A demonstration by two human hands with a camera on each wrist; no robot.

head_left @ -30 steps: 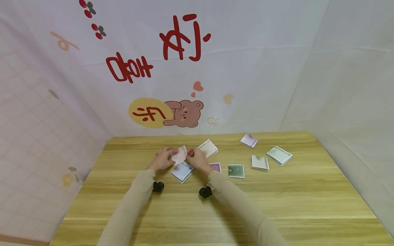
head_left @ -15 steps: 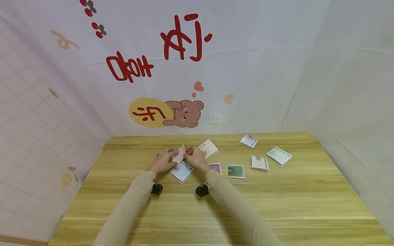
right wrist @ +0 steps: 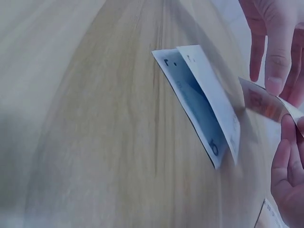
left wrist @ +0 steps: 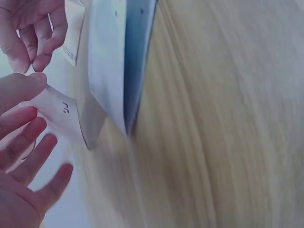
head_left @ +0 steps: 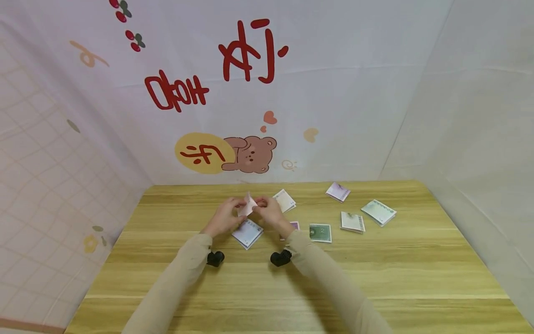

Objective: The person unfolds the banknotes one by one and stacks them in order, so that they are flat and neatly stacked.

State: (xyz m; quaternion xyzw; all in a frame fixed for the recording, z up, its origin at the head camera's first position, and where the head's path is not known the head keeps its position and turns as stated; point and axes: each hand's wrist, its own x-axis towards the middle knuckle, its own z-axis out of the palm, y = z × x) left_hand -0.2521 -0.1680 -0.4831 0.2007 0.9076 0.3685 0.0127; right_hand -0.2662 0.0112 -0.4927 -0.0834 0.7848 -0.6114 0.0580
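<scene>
My left hand (head_left: pixel 224 218) and right hand (head_left: pixel 273 214) hold a pale pink banknote (head_left: pixel 248 207) between them above the back left of the table. In the left wrist view the left thumb (left wrist: pixel 23 90) lies on the note's face, with the fingers behind it and spread. The right hand (right wrist: pixel 287 175) pinches the other end of the note between thumb and fingertips. The pink note is bent, with one edge pointing up. Just below the hands lies a bluish folded banknote (right wrist: pixel 209 104), its two halves standing partly apart.
A cream folded banknote (head_left: pixel 284 201) lies behind the right hand. A purple note (head_left: pixel 295 225) is partly covered by the right wrist. Farther right lie a green note (head_left: pixel 320 233) and several folded notes, including a purple one (head_left: pixel 338 191). A printed cloth wall (head_left: pixel 342 93) rises behind the table.
The pink note has gone from lying fairly flat to bent and tilted upright. Both hands have shifted slightly up and away. The other notes have stayed in place.
</scene>
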